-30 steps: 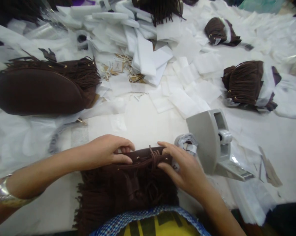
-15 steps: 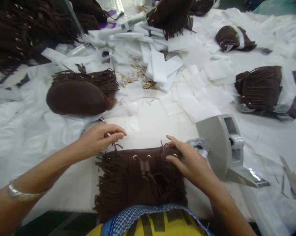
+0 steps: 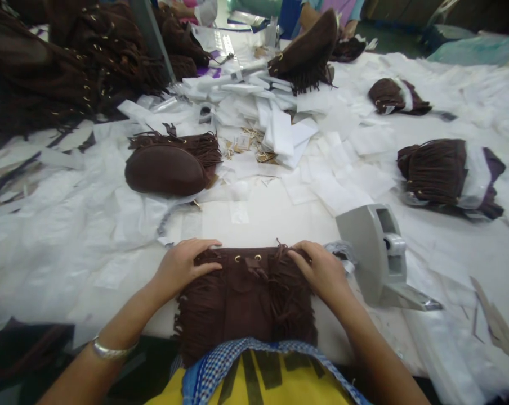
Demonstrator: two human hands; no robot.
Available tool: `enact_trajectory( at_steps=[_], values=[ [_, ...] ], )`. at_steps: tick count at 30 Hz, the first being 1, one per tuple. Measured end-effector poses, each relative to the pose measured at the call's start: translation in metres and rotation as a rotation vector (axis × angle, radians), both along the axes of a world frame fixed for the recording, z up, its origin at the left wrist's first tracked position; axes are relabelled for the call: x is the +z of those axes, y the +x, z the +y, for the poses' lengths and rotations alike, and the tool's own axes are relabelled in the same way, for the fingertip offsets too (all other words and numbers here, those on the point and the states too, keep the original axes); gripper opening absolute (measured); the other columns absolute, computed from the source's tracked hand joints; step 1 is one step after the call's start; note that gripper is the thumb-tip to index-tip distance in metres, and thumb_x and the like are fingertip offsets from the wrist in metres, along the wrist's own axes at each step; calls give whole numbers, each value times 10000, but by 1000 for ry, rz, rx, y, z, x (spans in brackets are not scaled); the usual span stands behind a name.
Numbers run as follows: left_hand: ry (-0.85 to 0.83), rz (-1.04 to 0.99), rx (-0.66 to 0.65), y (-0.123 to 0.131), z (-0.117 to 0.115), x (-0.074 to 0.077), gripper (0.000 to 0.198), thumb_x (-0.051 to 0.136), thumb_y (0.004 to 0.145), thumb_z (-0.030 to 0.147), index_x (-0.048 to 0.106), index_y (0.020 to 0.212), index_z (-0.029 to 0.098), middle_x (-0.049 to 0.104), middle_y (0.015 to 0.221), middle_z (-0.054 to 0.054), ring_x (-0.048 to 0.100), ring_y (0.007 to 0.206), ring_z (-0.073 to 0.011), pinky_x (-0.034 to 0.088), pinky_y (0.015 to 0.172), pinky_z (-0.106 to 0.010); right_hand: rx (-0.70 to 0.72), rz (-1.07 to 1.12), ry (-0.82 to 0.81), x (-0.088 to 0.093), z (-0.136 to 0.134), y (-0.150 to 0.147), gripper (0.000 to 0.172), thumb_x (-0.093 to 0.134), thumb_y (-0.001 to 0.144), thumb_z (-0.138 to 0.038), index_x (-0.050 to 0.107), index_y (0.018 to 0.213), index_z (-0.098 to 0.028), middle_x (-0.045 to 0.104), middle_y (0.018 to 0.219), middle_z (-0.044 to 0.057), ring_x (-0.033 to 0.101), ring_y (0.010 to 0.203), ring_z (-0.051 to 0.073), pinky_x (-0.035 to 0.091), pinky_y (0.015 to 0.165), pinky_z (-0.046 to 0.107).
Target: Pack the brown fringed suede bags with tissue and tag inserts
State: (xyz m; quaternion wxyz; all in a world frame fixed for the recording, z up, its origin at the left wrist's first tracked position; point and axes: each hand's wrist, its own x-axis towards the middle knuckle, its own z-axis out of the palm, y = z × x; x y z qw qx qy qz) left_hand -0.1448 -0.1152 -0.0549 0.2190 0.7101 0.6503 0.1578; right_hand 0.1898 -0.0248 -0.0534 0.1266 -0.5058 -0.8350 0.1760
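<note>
A dark brown fringed bag (image 3: pixel 248 304) with gold eyelets and a drawstring lies flat at the table's front edge, against my body. My left hand (image 3: pixel 187 261) grips its upper left corner, thumb on the front and fingers over the top edge. At the upper right corner my right hand (image 3: pixel 322 270) holds it the same way. To the right of that hand stands a grey tape dispenser (image 3: pixel 370 253). Beyond my left hand lies another brown bag (image 3: pixel 165 169), its smooth oval base facing me.
Brown bags wrapped with white bands (image 3: pixel 476 174) lie at the right. White foam pieces (image 3: pixel 282 132) and tags pile up mid-table. A heap of brown bags (image 3: pixel 68 67) fills the back left. Scissors (image 3: pixel 495 318) rest at the right. Parts of other people show at the back.
My left hand has come down and right onto the bag's upper left corner. My right hand stays at the right corner. The view has tilted up, showing more of the back.
</note>
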Motion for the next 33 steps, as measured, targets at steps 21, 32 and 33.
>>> enact_trajectory(
  at_steps=[21,32,33],
  values=[
    [462,121,97,76,-96,41,318,486,974,296,633,1240,202,681,1236,-110,640,1123,-265,492,965,-397,577,69,176,11,-71,-36,413,489,956,-139,578,1358,-173,663,1263,98,532,1206,247,449,1051,400],
    [-96,-574,383,117,-34,3,421,614,807,516,523,1032,172,703,646,-31,709,556,-242,516,492,-280,520,117,42,52,-19,-39,269,537,927,-174,753,1068,-249,763,1056,31,693,977,180,482,848,256],
    [-90,-604,388,117,-34,0,427,620,788,528,535,1007,172,699,647,-32,713,569,-248,523,493,-284,456,138,69,55,0,-46,271,526,944,-195,746,1093,-250,760,1075,29,692,993,178,483,866,253]
  ],
)
